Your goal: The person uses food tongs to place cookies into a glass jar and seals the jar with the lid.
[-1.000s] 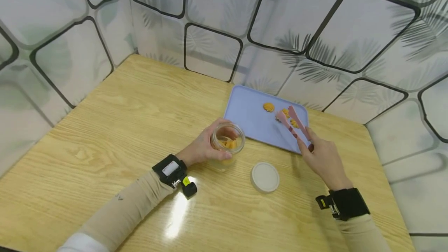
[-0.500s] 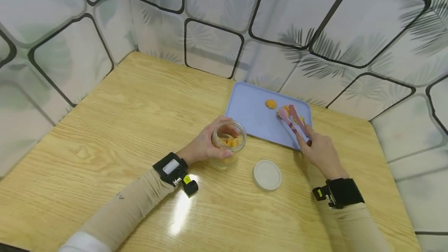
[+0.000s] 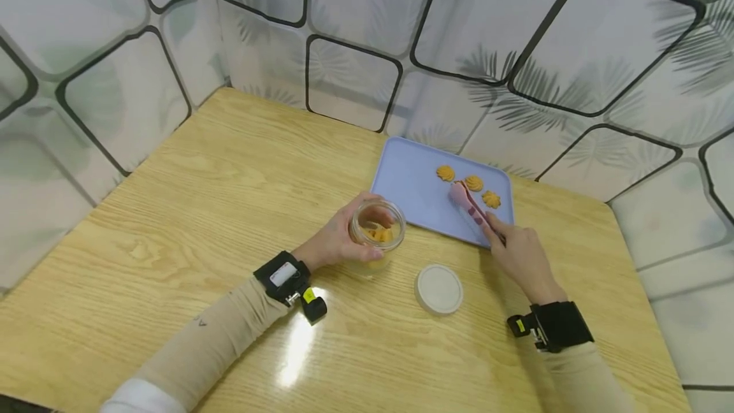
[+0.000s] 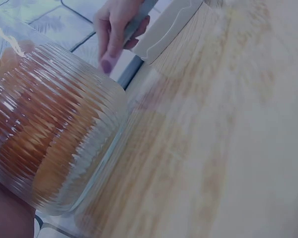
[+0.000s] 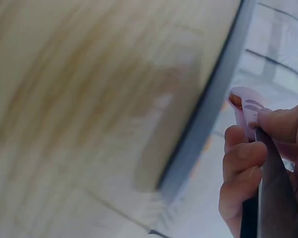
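The left hand (image 3: 344, 239) curls round a jar (image 4: 72, 114) at the tray's (image 3: 410, 177) near-left corner, and the right hand (image 3: 526, 261), at its near-right corner, squeezes tongs (image 3: 473, 211) round a cookie (image 5: 235, 100).

A: What stands behind the wooden table (image 3: 241, 177)?
B: A pale backdrop (image 3: 258, 50), printed with dark-rimmed rounded shapes (image 3: 352, 85). It runs along the far edge and down both sides.
A: Any other pattern on it?
B: Grey palm fronds (image 3: 536, 101), some of them faint.
A: And the table itself?
B: Yellowish, with visible grain (image 3: 143, 253) and a white streak of glare (image 3: 295, 352) toward the front
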`<state>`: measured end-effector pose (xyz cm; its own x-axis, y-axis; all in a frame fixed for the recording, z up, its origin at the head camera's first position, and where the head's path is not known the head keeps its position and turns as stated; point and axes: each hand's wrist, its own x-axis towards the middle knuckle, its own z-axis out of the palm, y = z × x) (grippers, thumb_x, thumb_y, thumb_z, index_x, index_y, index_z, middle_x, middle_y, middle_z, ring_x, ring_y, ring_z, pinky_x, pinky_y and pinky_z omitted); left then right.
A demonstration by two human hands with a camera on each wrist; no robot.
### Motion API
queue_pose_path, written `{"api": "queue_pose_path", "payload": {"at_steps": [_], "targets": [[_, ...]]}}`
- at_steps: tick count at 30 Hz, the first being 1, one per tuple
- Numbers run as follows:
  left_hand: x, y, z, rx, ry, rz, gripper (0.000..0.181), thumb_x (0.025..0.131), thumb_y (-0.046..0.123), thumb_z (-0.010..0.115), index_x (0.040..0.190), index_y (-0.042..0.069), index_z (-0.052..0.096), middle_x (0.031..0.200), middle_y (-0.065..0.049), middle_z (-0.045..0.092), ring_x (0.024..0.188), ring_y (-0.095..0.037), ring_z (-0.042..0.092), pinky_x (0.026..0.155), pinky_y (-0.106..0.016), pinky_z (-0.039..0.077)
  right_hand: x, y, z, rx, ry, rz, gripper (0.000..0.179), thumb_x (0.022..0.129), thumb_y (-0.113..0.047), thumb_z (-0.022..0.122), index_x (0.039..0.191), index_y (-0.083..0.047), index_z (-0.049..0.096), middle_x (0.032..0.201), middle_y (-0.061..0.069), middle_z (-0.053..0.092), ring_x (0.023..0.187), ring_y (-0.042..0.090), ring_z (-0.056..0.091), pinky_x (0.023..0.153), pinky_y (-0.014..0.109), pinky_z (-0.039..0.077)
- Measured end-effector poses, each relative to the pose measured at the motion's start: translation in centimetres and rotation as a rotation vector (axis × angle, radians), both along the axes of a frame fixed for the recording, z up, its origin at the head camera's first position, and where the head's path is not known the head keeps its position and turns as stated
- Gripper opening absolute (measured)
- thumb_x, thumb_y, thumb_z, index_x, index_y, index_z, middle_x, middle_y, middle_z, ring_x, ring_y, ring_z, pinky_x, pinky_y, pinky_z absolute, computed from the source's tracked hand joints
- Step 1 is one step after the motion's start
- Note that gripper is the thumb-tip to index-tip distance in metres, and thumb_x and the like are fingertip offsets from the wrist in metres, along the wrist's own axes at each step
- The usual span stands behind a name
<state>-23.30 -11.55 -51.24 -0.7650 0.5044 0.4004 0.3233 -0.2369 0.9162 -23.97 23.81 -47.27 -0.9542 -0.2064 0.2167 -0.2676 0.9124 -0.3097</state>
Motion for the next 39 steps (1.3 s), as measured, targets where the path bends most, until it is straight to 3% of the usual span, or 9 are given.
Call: {"api": "queue_pose_path", "payload": {"at_steps": [3, 7, 12, 15, 24, 30, 33, 39], "targets": [[0.1, 0.1, -0.2, 0.006, 0.002, -0.006, 0.084, 0.074, 0.015, 0.087, 0.143, 0.001, 0.04, 0.124, -0.03, 0.06, 0.119, -0.027, 0.058, 0.11, -0.047, 0.042, 1.0, -0.4, 0.4, -0.041, 0.044, 0.049, 0.042, 0.105, -0.027, 0.057, 0.138, -0.001, 0.061, 0.054, 0.0, 0.037, 0.046, 0.011, 0.029, 0.044, 0.029, 0.028], [0.1, 0.2, -0.2, 0.017, -0.002, -0.019, 0.086, 0.075, 0.023, 0.089, 0.143, 0.001, 0.04, 0.126, -0.03, 0.059, 0.12, -0.028, 0.058, 0.11, -0.047, 0.042, 3.3, -1.5, 1.8, -0.157, 0.1, 0.173, 0.038, 0.102, -0.014, 0.061, 0.137, -0.001, 0.062, 0.056, -0.004, 0.052, 0.042, 0.0, 0.026, 0.04, 0.021, 0.026], [0.0, 0.1, 0.0, 0.025, 0.004, -0.022, 0.087, 0.075, 0.027, 0.09, 0.142, 0.001, 0.041, 0.126, -0.029, 0.059, 0.121, -0.033, 0.057, 0.109, -0.05, 0.044, 6.0, -3.5, 3.8, -0.371, 0.2, 0.392, 0.044, 0.089, 0.011, 0.067, 0.133, 0.001, 0.066, 0.064, -0.006, 0.061, 0.045, -0.005, 0.039, 0.041, 0.014, 0.032], [-0.1, 0.1, 0.0, 0.017, 0.004, -0.016, 0.088, 0.074, 0.029, 0.09, 0.142, 0.001, 0.041, 0.127, -0.029, 0.059, 0.121, -0.033, 0.057, 0.11, -0.053, 0.044, 7.1, -4.6, 4.7, -0.438, 0.187, 0.482, 0.049, 0.086, 0.016, 0.066, 0.132, 0.001, 0.066, 0.068, -0.007, 0.065, 0.049, -0.004, 0.046, 0.043, 0.013, 0.035], [-0.1, 0.0, 0.0, -0.014, -0.041, -0.013, 0.087, 0.074, 0.026, 0.09, 0.143, 0.005, 0.041, 0.131, -0.021, 0.06, 0.123, -0.031, 0.056, 0.107, -0.039, 0.046, 8.2, -6.6, 6.2, -0.348, 0.09, 0.551, 0.048, 0.09, 0.009, 0.068, 0.135, -0.004, 0.065, 0.072, -0.014, 0.062, 0.052, -0.005, 0.041, 0.046, 0.011, 0.033], [-0.2, 0.1, 0.2, -0.025, -0.053, -0.017, 0.083, 0.075, 0.019, 0.088, 0.142, 0.005, 0.041, 0.135, -0.018, 0.059, 0.124, -0.021, 0.056, 0.105, -0.031, 0.048, 8.5, -6.7, 6.3, -0.315, 0.05, 0.563, 0.048, 0.092, 0.005, 0.068, 0.138, -0.006, 0.064, 0.065, -0.019, 0.046, 0.051, -0.006, 0.033, 0.045, 0.011, 0.029], [-0.2, 0.0, 0.3, -0.004, -0.058, -0.037, 0.083, 0.075, 0.022, 0.089, 0.141, 0.005, 0.041, 0.135, -0.016, 0.059, 0.123, -0.02, 0.056, 0.105, -0.031, 0.048, 8.6, -6.8, 6.2, -0.305, 0.054, 0.57, 0.047, 0.09, 0.006, 0.069, 0.136, -0.003, 0.064, 0.061, -0.02, 0.039, 0.05, -0.008, 0.029, 0.045, 0.01, 0.027], [0.1, -0.1, 0.2, 0.013, -0.049, -0.038, 0.08, 0.076, 0.023, 0.089, 0.14, 0.007, 0.043, 0.131, -0.004, 0.061, 0.12, -0.02, 0.056, 0.103, -0.031, 0.049, 8.9, -7.0, 6.1, -0.283, 0.019, 0.574, 0.047, 0.092, 0.003, 0.069, 0.138, -0.003, 0.062, 0.061, -0.022, 0.038, 0.05, -0.009, 0.03, 0.045, 0.01, 0.028]]}}
